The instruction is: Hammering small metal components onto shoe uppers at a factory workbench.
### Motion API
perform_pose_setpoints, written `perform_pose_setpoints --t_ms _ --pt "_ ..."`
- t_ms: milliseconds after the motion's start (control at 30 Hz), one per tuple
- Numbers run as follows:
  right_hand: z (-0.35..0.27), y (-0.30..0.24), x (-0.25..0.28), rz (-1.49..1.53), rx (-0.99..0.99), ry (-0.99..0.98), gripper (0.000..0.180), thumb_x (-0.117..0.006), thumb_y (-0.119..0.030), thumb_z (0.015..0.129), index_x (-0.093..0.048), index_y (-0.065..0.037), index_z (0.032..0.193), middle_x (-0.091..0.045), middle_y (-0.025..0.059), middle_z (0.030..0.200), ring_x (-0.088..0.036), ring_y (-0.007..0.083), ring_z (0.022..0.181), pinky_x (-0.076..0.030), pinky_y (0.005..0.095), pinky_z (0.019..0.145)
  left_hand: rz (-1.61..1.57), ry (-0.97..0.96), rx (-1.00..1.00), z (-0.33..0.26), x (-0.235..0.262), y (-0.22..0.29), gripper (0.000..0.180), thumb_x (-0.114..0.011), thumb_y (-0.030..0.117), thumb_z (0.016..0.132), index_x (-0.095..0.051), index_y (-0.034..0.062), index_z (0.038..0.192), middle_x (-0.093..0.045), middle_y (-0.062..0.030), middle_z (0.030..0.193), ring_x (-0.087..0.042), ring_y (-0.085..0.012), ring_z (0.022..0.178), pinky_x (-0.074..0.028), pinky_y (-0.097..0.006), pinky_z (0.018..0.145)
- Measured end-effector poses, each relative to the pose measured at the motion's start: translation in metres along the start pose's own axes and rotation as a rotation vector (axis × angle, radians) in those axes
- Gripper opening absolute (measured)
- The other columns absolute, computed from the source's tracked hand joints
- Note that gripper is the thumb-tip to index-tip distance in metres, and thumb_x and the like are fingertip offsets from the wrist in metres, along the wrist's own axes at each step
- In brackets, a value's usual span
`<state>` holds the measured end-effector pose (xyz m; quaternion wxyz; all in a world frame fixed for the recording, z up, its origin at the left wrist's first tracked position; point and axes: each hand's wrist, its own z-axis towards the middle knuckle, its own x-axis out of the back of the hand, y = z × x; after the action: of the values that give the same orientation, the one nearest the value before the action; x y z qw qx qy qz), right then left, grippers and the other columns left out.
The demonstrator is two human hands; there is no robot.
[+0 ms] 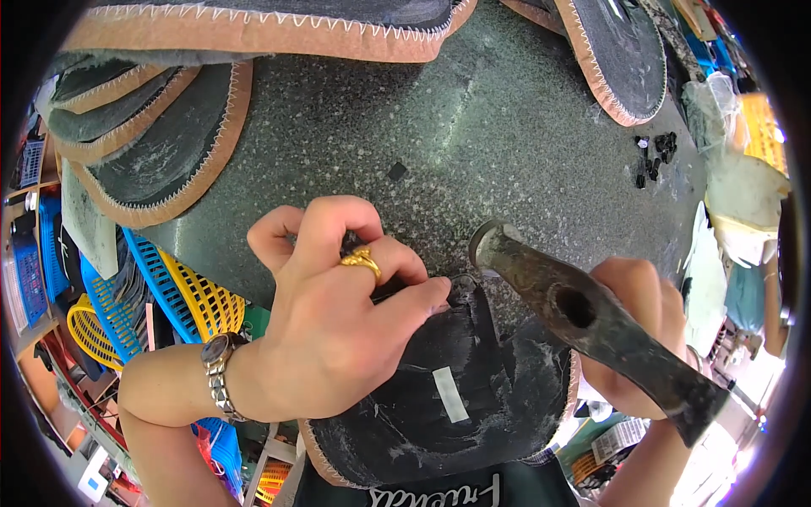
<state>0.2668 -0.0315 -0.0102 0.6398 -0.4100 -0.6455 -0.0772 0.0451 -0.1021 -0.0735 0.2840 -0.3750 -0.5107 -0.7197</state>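
Hammer (621,338) sits in the curled right hand (621,389); left hand (338,317) pinches the black stitched piece's (507,397) upper edge

Pale script word (495,490) legible on dark green garment (538,483).

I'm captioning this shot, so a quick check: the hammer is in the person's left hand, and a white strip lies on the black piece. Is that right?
Not quite: the head view shows the hammer in the right hand, not the left hand. The white strip does lie on the black piece.
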Motion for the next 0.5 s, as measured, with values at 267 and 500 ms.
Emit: perform_pose_setpoints --t_ms 267,500 --pt "0.007 -0.017 -0.003 -0.253 0.056 -0.129 0.023 -0.065 -0.017 0.073 -0.045 -0.005 0.079 -0.047 0.0085 0.063 -0.052 0.0222 0.041 -0.042 0.0349 0.035 0.102 0.005 -0.121 -0.002 0.004 0.003 0.026 -0.078 0.016 0.057 -0.072 0.0175 0.082 -0.061 0.0094 0.077 -0.046 -0.021 0.086 -0.025 -0.041 0.075" --pt "0.012 -0.002 -0.008 0.052 0.083 -0.045 0.026 -0.065 -0.019 0.075 -0.043 -0.004 0.078 -0.045 0.0086 0.06 -0.053 0.0229 0.041 -0.041 0.0349 0.034 0.094 -0.007 -0.109 -0.01 0.007 -0.005 0.028 -0.077 0.015 0.056 -0.071 0.0178 0.083 -0.06 0.0096 0.077 -0.045 -0.021 0.086 -0.025 -0.042 0.076"
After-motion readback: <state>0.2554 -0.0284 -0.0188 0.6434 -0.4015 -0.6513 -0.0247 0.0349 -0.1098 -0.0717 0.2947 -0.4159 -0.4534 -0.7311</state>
